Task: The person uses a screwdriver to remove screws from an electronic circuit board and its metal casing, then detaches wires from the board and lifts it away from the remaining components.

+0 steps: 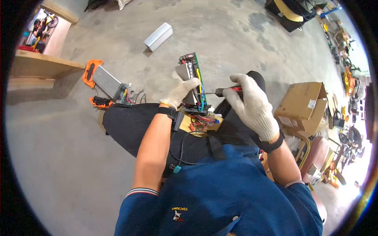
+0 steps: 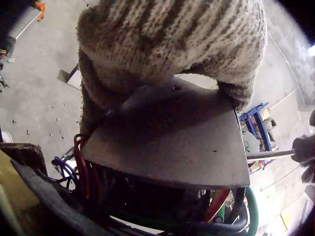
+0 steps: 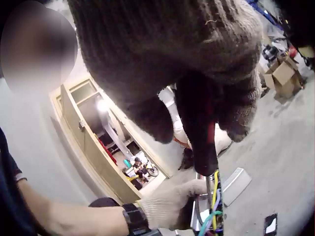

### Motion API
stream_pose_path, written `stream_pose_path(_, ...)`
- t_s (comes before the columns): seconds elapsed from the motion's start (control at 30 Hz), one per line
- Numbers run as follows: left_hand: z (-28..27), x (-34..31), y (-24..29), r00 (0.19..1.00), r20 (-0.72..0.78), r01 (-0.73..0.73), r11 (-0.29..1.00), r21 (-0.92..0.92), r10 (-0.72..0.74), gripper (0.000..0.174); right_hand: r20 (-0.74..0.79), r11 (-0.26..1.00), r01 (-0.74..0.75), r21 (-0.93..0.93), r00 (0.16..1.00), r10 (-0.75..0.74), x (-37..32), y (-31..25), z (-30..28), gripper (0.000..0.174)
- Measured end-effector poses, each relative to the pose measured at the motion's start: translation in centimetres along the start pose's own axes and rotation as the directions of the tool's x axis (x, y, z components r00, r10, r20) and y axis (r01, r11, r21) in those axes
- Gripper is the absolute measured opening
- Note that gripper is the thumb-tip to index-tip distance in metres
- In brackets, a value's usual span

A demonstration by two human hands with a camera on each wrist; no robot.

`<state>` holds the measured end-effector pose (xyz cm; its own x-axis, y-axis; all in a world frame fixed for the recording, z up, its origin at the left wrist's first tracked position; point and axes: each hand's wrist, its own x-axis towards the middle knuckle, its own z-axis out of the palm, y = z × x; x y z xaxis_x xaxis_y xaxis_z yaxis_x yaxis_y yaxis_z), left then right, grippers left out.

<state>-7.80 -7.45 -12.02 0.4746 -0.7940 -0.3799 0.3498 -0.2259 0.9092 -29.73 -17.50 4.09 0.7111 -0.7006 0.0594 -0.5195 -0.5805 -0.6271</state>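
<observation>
My gloved left hand (image 1: 179,92) grips a long circuit board assembly (image 1: 195,65) over my lap. In the left wrist view its fingers and thumb span a flat grey metal plate (image 2: 167,137) on the assembly. Yellow, blue and green wires (image 1: 201,88) run along the board's side. My gloved right hand (image 1: 254,106) holds a screwdriver (image 3: 199,123) with a black and red handle. The screwdriver's metal shaft (image 2: 270,155) points left, its end at the edge of the plate. The very tip is hidden behind that edge.
A bundle of thin wires (image 1: 199,122) lies on my lap below the board. On the floor are a silver metal housing (image 1: 158,36) and, to the left, another housing with orange ends (image 1: 106,82). A cardboard box (image 1: 301,106) stands at right, near a wooden ledge-free cluttered wall (image 1: 346,78).
</observation>
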Motion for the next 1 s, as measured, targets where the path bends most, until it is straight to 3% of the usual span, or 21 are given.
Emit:
stream_pose_path(0.17,-0.2,0.6,-1.1,0.999,-0.034,-0.020,1.000,-0.012,0.020,0.036,0.082,0.992,0.039,0.120,0.995,-0.049,0.1,0.3,-0.4,0.026)
stream_pose_path(0.23,-0.5,0.4,0.0,0.997,0.051,0.066,0.998,-0.005,-0.065,0.077,0.041,0.971,0.192,0.145,0.979,-0.199,0.1,0.6,-0.4,0.023)
stream_pose_path(0.27,-0.3,0.3,0.5,0.998,0.044,0.046,0.999,0.026,-0.047,0.079,0.040,0.971,0.190,0.143,0.979,-0.198,0.0,0.4,-0.4,0.023)
stream_pose_path(0.3,-0.2,0.2,0.4,0.998,0.045,0.046,0.999,0.026,-0.047,0.079,0.049,0.988,0.080,0.135,0.995,-0.088,-0.1,0.0,-0.3,0.022)
stream_pose_path(0.33,-0.1,0.1,0.3,0.999,0.013,0.030,0.999,0.042,-0.030,0.062,0.057,0.992,-0.030,0.126,0.998,0.023,-0.3,-0.2,-0.3,0.022)
stream_pose_path(0.37,0.0,0.0,0.3,1.000,-0.017,0.015,0.998,0.059,-0.014,0.046,0.055,0.991,-0.033,0.126,0.998,0.026,-0.2,0.1,-0.3,0.022)
stream_pose_path(0.4,0.0,-0.1,0.4,1.000,-0.012,0.015,0.998,0.061,-0.014,0.046,0.074,0.994,-0.002,0.108,0.997,-0.006,0.1,0.5,-0.3,0.024)
stream_pose_path(0.47,-0.2,0.0,0.8,0.997,0.040,0.065,0.997,0.029,-0.067,0.079,0.091,0.996,0.028,0.086,0.995,-0.036,0.3,0.9,-0.5,0.027)
stream_pose_path(0.57,-0.9,0.8,-0.3,0.996,0.057,0.062,0.996,0.065,-0.066,0.081,0.130,0.982,0.095,0.165,0.984,-0.118,0.2,1.0,-0.6,0.028)
stream_pose_path(0.6,-0.1,0.4,-0.4,0.998,-0.030,-0.048,0.995,0.090,0.051,0.038,0.079,0.976,0.116,0.186,0.988,-0.133,0.0,1.0,-0.4,0.026)
stream_pose_path(0.67,-0.1,0.0,0.1,0.999,-0.034,-0.017,0.991,0.130,0.021,0.037,0.027,0.969,0.138,0.207,0.989,-0.147,-0.2,0.5,-0.1,0.024)
stream_pose_path(0.73,-0.3,0.0,0.5,0.999,-0.040,0.014,0.985,0.172,-0.007,0.036,0.011,0.994,-0.072,0.080,0.997,0.071,-0.4,-0.2,-0.1,0.023)
stream_pose_path(0.8,-0.6,0.2,0.9,0.994,0.037,0.102,0.987,0.126,-0.107,0.085,0.053,0.998,-0.016,0.064,0.999,0.012,-0.1,0.5,-0.3,0.025)
stream_pose_path(0.9,-0.4,-0.3,1.9,0.991,0.002,0.130,0.970,0.205,-0.133,0.086,0.112,0.992,0.078,0.095,0.990,-0.089,0.0,1.0,-0.6,0.029)
stream_pose_path(0.93,-0.2,-0.8,2.4,0.991,0.001,0.130,0.970,0.205,-0.133,0.086,0.124,0.984,0.112,0.136,0.984,-0.129,0.1,1.0,-0.8,0.030)
stream_pose_path(1.0,0.3,-1.3,3.0,0.993,-0.057,-0.068,0.898,0.434,0.102,0.031,0.076,0.988,0.083,0.129,0.993,-0.093,-0.3,0.2,-0.6,0.027)
